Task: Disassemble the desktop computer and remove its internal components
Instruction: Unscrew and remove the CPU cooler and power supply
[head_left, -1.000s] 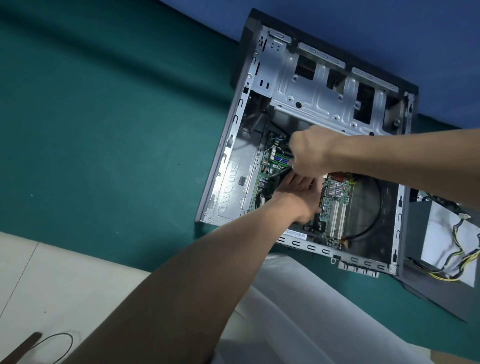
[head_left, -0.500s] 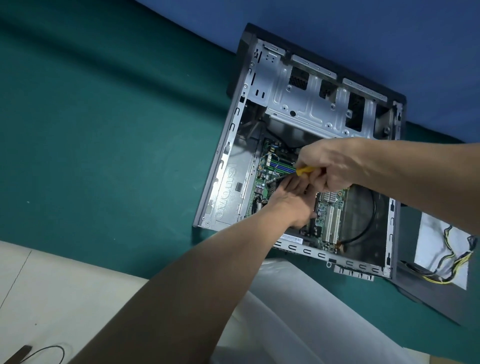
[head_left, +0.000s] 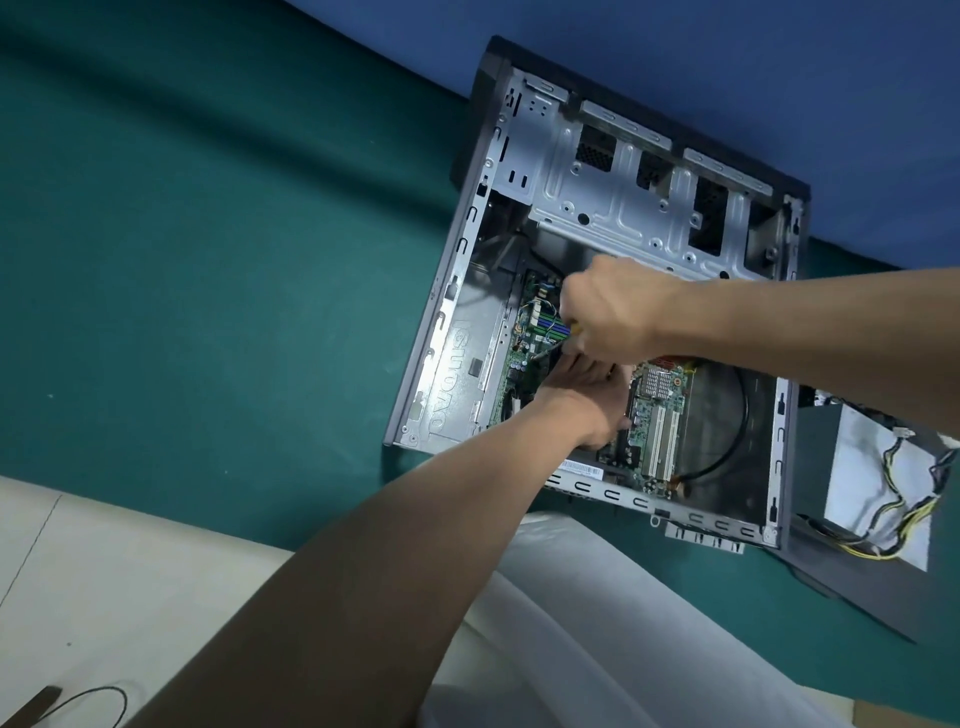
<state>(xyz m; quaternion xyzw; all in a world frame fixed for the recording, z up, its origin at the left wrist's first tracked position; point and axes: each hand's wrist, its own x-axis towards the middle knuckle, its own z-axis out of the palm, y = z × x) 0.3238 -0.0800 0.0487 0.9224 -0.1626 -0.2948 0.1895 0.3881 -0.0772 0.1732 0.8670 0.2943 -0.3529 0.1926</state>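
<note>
At the lower left corner of the frame a thin black cable loop (head_left: 88, 701) lies on the cream floor (head_left: 130, 571), well apart from the work. A teal cloth mat (head_left: 208, 260) fills the left and centre, probably spread to cushion the machine and catch loose screws.

Right of centre, the grey metal desktop computer case (head_left: 457, 332) lies on its side on this mat with its side panel off. That turns the interior up towards the person, so a tool can come down squarely.

The left hand (head_left: 587, 400) reaches in from the lower left and rests on the green motherboard (head_left: 660, 415). Its fingers stretch up under the other hand and their tips are hidden, so I cannot tell whether they pinch anything. They seem placed to steady the tool's tip or brace the board.

Just above, the right hand (head_left: 608, 312) is clenched round a yellow-handled screwdriver (head_left: 575, 329), whose dark shaft slants down-left onto the board. The fist grip suits pressing and turning a mounting screw, so the board looks fastened yet.

In the case's upper part, the silver perforated drive cage (head_left: 623, 197) holds no drives that I can see. At the far right edge, a grey box-shaped power supply (head_left: 872, 467) with yellow and black wires sits outside the case, seemingly already removed.
</note>
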